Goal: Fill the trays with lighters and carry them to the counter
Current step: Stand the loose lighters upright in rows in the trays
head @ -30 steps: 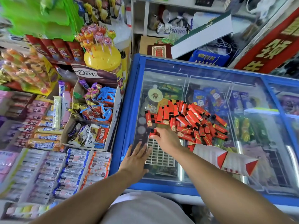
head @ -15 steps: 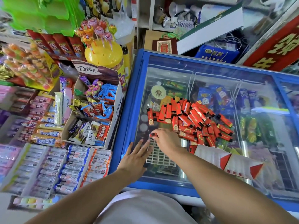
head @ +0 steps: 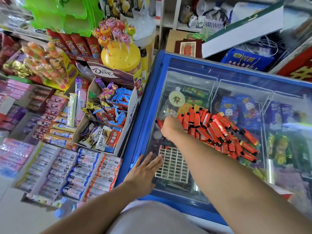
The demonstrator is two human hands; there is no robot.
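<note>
Presently right hand pinches a lighter beyond the tray; left hand flat, steadying its near-left edge. Seat lighter upright in a cell.

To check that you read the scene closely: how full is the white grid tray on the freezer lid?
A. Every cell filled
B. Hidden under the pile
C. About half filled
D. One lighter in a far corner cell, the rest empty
D: the white grid tray shows a single red lighter at its far left corner; the other cells visible look empty.
</note>
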